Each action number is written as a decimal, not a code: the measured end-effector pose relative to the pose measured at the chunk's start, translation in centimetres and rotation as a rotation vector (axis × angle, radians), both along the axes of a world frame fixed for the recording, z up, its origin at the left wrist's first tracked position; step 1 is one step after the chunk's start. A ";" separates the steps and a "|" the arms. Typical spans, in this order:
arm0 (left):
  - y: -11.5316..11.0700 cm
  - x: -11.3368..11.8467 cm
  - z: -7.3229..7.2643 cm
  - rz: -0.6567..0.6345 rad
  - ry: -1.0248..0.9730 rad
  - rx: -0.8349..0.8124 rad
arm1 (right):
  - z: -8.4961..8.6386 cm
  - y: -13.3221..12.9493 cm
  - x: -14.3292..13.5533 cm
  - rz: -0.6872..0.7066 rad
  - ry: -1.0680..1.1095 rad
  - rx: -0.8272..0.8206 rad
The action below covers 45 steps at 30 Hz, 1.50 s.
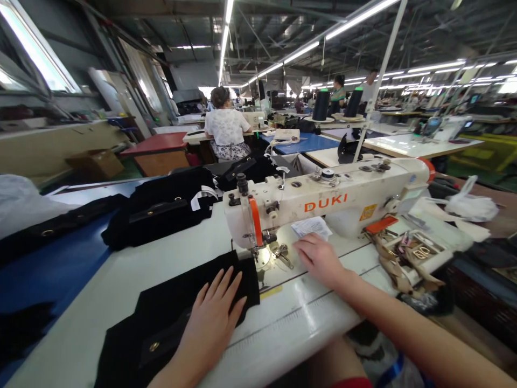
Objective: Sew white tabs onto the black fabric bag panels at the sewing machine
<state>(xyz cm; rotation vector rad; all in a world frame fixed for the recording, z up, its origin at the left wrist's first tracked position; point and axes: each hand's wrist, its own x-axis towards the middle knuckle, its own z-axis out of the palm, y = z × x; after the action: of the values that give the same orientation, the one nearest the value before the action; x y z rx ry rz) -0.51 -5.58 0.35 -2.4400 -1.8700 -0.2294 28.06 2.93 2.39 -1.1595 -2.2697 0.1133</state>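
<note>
- The left hand [216, 315] lies flat and spread, gripping nothing, on black cloth [161, 304].
- The cloth rests on a white table [100, 285], one edge at the sewing machine's [291, 207] needle end.
- The right hand [321, 260] curls near paper [314, 227]; its grip cannot be told.
</note>
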 end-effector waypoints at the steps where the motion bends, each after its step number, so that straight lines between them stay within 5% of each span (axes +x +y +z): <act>1: 0.0 0.0 -0.1 0.004 -0.002 0.004 | 0.3 0.7 1.3 -0.099 -0.042 -0.031; 5: 0.4 0.2 -0.2 0.022 -0.011 0.015 | 0.9 2.5 5.2 -0.343 -0.207 -0.128; 13: 1.0 0.2 -0.6 0.034 0.023 0.013 | 0.0 2.6 5.2 -0.381 -0.259 -0.157; 18: 0.8 -0.2 -0.2 0.041 -0.152 0.091 | 0.8 2.1 5.8 -0.412 -0.212 -0.137; 22: -0.9 1.4 1.0 0.063 -0.514 0.068 | 1.7 -1.0 3.7 -0.213 -0.091 -0.058; 28: -2.3 5.4 3.7 0.218 -1.099 -0.398 | 1.5 -7.1 -3.9 0.234 -0.036 -0.072; 31: -2.3 4.7 4.8 0.327 -1.122 -0.460 | 1.2 -7.9 -6.1 0.290 0.132 -0.252; 38: -2.4 1.6 4.8 0.352 -1.055 -0.419 | -0.6 -5.9 -7.6 0.261 0.786 -1.094; 45: -1.4 1.3 4.5 0.384 -1.114 -0.404 | -1.8 -4.2 -9.1 0.168 0.903 -1.143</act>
<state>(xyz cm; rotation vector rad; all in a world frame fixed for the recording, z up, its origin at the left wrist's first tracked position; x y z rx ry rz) 0.79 -6.95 4.87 -2.2308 -2.9607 -1.5749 18.98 -1.25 0.63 -1.0223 -1.3654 1.7645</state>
